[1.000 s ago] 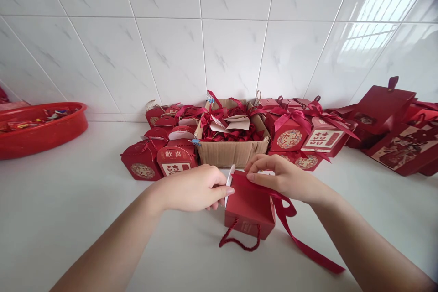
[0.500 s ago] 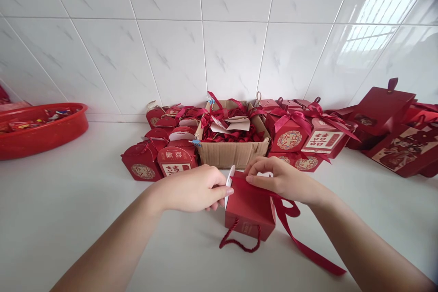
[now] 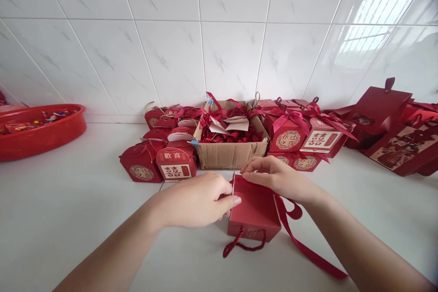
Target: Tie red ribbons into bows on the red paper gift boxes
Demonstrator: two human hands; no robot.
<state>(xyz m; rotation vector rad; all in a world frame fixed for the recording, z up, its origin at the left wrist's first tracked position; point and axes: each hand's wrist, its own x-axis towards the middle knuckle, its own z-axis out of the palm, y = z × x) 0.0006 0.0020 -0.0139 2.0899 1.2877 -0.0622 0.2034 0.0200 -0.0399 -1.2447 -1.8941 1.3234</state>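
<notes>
A dark red gift box point(image 3: 253, 210) stands on the counter between my hands, with a twisted red cord handle point(image 3: 251, 247) hanging at its near side. My left hand point(image 3: 201, 198) is closed on the flap at the box's left edge, its thumb over the top. Across the far part of the box top runs a red ribbon point(image 3: 311, 258); its looped tail trails to the right over the counter. My right hand point(image 3: 273, 175) pinches the ribbon at the far left top of the box. Some of its fingertips are hidden.
An open cardboard carton point(image 3: 232, 155) with red ribbons and cards stands behind the box. Red gift boxes point(image 3: 142, 164) are grouped at its left, and ribbon-tied boxes point(image 3: 287, 134) at its right. A red basin point(image 3: 41, 134) lies far left; larger red bags point(image 3: 407, 150) lean far right.
The left flap, earlier leaning outward with its white inside showing, now stands upright, seen nearly edge-on. My left hand has moved right and nearer, and the box has shifted slightly right.
</notes>
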